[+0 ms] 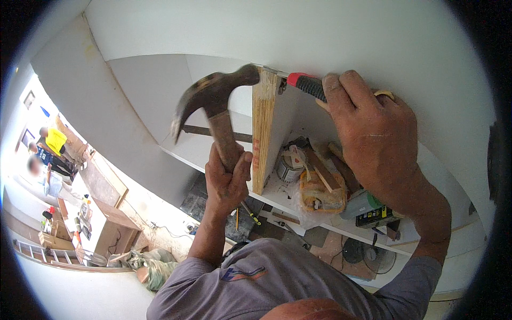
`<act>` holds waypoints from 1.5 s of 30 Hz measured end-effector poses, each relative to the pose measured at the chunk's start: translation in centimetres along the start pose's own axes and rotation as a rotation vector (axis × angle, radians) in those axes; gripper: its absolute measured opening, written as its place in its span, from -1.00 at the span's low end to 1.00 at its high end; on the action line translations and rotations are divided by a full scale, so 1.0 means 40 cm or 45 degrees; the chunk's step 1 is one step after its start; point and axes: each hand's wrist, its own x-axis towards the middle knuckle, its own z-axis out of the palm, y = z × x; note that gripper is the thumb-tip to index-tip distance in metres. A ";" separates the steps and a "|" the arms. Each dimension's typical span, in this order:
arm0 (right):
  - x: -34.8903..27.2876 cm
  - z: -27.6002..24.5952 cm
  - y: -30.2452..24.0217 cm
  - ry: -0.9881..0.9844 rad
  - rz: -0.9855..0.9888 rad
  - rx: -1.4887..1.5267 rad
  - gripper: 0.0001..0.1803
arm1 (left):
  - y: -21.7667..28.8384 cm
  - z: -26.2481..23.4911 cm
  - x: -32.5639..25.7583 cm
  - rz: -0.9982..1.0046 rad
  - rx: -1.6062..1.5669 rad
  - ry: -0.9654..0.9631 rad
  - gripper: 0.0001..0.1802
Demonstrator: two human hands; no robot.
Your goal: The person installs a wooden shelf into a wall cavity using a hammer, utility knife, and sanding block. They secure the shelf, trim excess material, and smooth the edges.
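Observation:
My left hand (229, 178) is closed round the wooden handle of a claw hammer (216, 93), raised with its striking face close to the top of a bare wood-edged upright panel (263, 128). In my right hand (368, 125), held higher and to the right, is a hand tool with a ribbed black handle and red end (306, 84). That red end points left toward the panel and the hammer; the tool's other end is hidden by my fingers. A pale yellowish piece shows by my right fingers, too covered to name.
Right of the panel, a shelf holds a tin can (289, 166), an orange tub (321, 196) with wood scraps and a dark box (374, 216). Tools lie below. Far left are several people, a workbench (106, 226), a ladder (50, 255) and sacks (152, 261).

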 end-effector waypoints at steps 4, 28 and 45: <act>0.001 -0.004 0.001 -0.019 -0.001 -0.016 -0.62 | -0.010 0.002 -0.012 0.085 -0.124 0.057 -0.78; -0.004 -0.010 0.005 -0.013 -0.008 0.004 -0.61 | -0.013 0.011 -0.010 0.013 0.093 0.012 -0.76; -0.018 -0.011 0.014 -0.013 0.000 0.016 -0.61 | 0.019 0.000 0.006 -0.024 0.055 0.003 -0.79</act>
